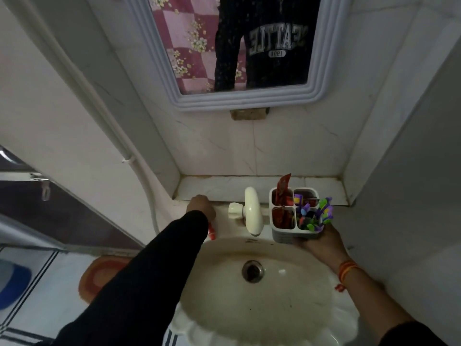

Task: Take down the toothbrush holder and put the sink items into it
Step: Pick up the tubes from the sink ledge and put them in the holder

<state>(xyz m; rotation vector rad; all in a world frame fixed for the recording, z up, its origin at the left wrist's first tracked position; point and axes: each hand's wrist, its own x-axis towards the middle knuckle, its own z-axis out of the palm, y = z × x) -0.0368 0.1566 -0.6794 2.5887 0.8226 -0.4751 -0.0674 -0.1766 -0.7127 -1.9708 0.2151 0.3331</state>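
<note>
Now my left hand grips a red tube at nine o'clock of the faucet; my right hand cradles the white four-compartment plastic holder, awaiting it.

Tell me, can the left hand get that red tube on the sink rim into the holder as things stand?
Probably yes: the left hand is already at the red tube, and the right hand holds the holder nearby, past the tap.

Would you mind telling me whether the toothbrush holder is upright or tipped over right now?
Upright. The toothbrush holder rests in the right hand with its four compartments opening upward, and the toothbrushes and red tube stand in it.
</note>
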